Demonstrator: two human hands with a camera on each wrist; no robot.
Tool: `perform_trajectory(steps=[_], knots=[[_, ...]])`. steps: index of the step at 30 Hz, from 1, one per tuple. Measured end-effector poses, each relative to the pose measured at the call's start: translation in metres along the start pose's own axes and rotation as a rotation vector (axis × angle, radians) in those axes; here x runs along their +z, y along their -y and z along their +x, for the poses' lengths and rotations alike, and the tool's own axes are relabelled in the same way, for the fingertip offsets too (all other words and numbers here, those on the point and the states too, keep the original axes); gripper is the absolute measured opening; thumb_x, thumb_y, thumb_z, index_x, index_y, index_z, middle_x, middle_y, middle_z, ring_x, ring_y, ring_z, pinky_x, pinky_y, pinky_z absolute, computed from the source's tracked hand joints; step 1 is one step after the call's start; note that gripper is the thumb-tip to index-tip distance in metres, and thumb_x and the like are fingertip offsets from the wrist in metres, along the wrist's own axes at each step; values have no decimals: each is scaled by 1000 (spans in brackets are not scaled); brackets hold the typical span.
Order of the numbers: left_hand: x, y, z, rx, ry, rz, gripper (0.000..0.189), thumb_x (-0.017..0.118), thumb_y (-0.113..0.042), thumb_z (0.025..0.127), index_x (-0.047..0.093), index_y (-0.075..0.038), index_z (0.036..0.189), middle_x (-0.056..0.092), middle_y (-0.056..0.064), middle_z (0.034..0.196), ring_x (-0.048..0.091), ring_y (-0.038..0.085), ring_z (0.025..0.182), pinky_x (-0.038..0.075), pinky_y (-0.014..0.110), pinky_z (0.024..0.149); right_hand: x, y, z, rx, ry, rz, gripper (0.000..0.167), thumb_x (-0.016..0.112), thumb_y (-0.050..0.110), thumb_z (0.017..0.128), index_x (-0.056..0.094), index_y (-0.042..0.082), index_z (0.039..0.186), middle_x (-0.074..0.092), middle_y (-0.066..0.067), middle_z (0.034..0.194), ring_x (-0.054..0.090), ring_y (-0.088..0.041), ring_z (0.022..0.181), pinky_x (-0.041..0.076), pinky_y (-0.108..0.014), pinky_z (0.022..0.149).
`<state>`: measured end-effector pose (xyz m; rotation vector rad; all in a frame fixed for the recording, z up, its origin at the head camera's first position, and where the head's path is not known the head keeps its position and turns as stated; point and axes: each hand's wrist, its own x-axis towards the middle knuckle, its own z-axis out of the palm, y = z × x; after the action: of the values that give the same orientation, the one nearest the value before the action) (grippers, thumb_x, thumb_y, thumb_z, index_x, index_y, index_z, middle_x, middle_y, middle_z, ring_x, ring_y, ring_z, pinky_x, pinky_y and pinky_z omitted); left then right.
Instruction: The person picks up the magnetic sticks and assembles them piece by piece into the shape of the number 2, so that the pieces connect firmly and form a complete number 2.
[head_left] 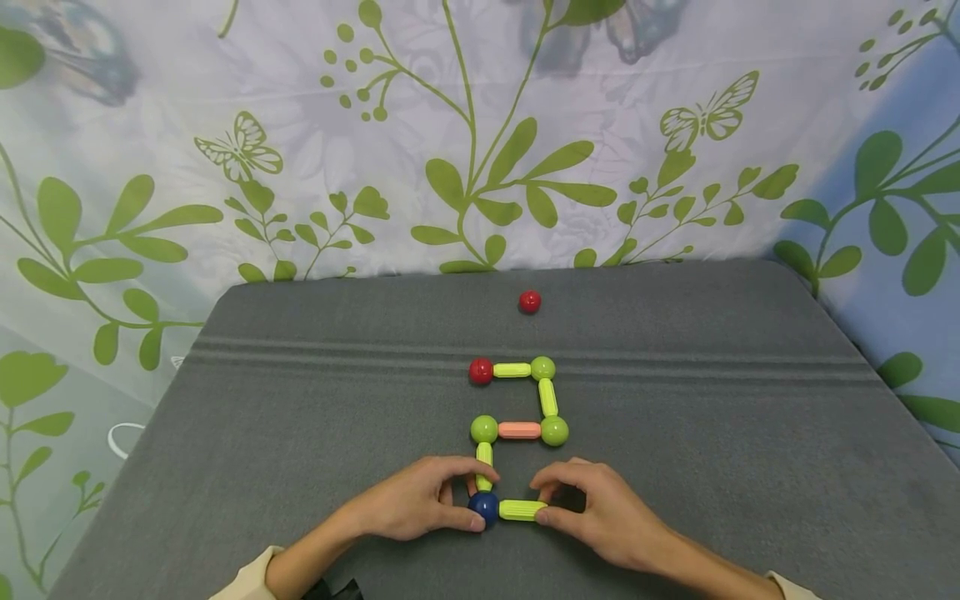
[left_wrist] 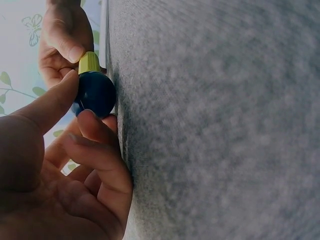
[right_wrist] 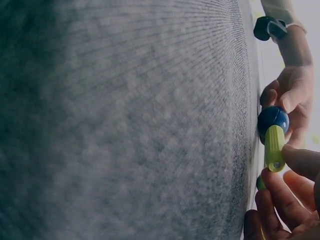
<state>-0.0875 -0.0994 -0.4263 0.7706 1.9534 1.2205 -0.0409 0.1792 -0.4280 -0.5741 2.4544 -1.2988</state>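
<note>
My left hand pinches a dark blue ball between thumb and fingers, its index finger lying across a yellow-green rod that runs away from the ball. A second yellow-green rod extends rightward from the same ball. My right hand grips that rod's free right end between thumb and fingers. In the right wrist view, the end of this rod shows a small round inset. The left wrist view shows the blue ball close against the grey cloth, with the rod meeting it.
The ball-and-rod chain continues beyond the hands: a green ball, an orange rod, another green ball, a yellow-green rod, a green ball and a red ball. A loose red ball lies near the table's back edge.
</note>
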Motion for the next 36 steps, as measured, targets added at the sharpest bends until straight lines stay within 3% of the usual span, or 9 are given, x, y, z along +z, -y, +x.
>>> perform_trajectory(steps=[5,10,14,22,29,36], knots=[[0,0,0,-1,-2,0,41,75,-23,90,62,-14,128,60,-5,100,46,1,54,38,18,51,0,-1,0,-59,-30,11,22,75,31,89,70,19,107,63,17,88,59,-6,85,49,-30,74],[1,1,0,-6,-7,-5,41,75,-24,90,62,-14,128,60,-5,100,47,2,54,39,18,51,-4,0,1,-128,-118,14,19,75,28,90,70,17,105,64,13,89,60,-7,83,51,-32,74],[2,1,0,-7,-8,-6,40,75,-24,90,63,-15,127,60,-5,100,46,2,54,39,18,51,-11,3,4,-134,-208,-10,15,74,21,91,71,15,104,66,9,92,61,-7,85,52,-34,75],[2,2,-1,8,-12,-6,40,75,-23,90,63,-15,127,60,-4,100,47,1,55,39,18,52,-29,5,19,-124,-370,-79,15,78,11,87,73,12,101,66,13,92,62,-6,85,52,-42,76],[1,3,-1,12,-9,-11,41,75,-23,90,62,-14,128,60,-4,101,47,1,56,39,18,52,-49,-6,40,-170,-409,-135,19,77,7,87,72,7,105,68,6,95,63,-11,87,52,-43,74],[0,3,-1,15,-7,-14,39,75,-23,90,63,-15,127,60,-4,100,47,2,55,40,18,52,-71,-18,70,-108,-395,-106,23,72,8,91,69,2,113,69,-4,101,64,-20,91,51,-44,78]])
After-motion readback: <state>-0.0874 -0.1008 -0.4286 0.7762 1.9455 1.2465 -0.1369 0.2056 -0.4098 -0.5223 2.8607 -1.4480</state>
